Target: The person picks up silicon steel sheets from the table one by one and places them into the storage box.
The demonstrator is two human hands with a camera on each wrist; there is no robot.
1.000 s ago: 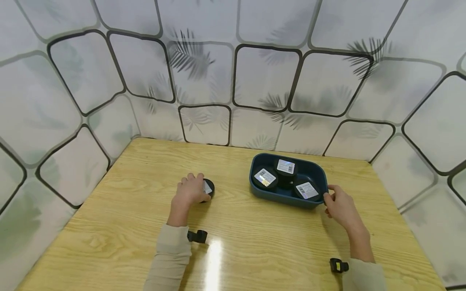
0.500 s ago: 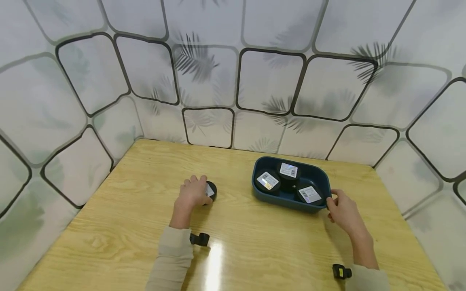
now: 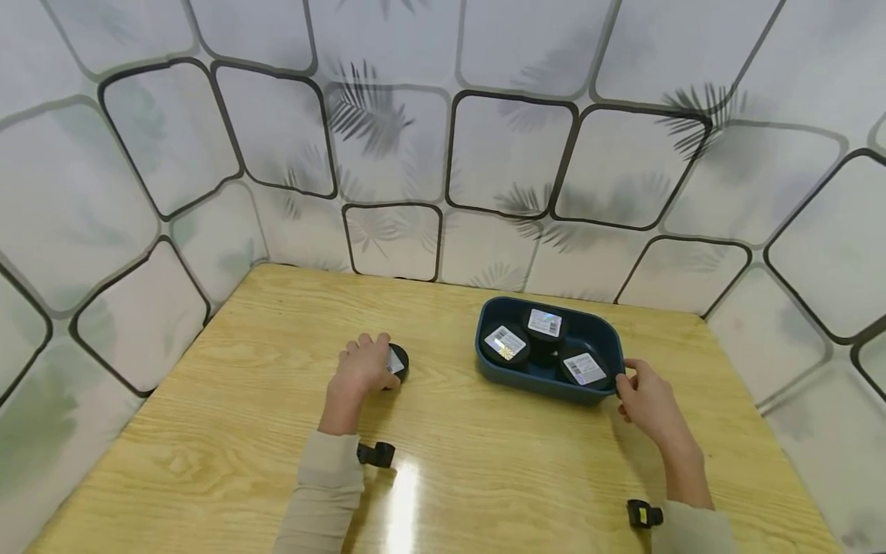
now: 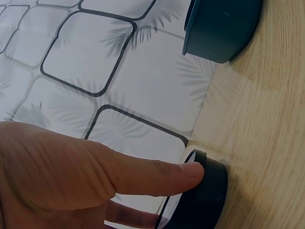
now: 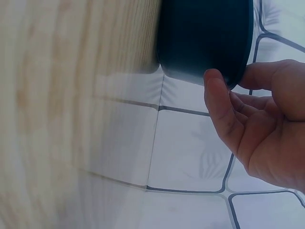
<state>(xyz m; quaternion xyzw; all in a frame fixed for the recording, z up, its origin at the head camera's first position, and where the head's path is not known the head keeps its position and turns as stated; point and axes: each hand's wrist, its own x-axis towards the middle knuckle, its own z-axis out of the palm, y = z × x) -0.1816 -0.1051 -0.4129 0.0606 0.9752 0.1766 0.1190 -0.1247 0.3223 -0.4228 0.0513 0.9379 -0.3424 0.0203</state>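
My left hand [image 3: 361,368] grips a round black container [image 3: 399,363] with a white label on top. In the left wrist view the thumb lies on the near edge of this container [image 4: 210,193], which stands on the table; the fingers beyond are mostly hidden. To the right is a dark blue oblong tub [image 3: 543,382] holding three similar black containers, each with a white sticker facing up. My right hand [image 3: 649,400] pinches the tub's right end at the rim. The right wrist view has the tub's wall [image 5: 205,43] between the thumb and fingers of that hand [image 5: 267,114].
A wooden table [image 3: 228,400] carries everything. Patterned pale walls [image 3: 512,146] rise behind it and at both sides. Each wrist wears a small black device, the left one [image 3: 377,454] near the sleeve cuff and the right one [image 3: 644,513] likewise.
The head view shifts slightly. Both hands stay where they were, the left on the black container and the right at the tub's rim.
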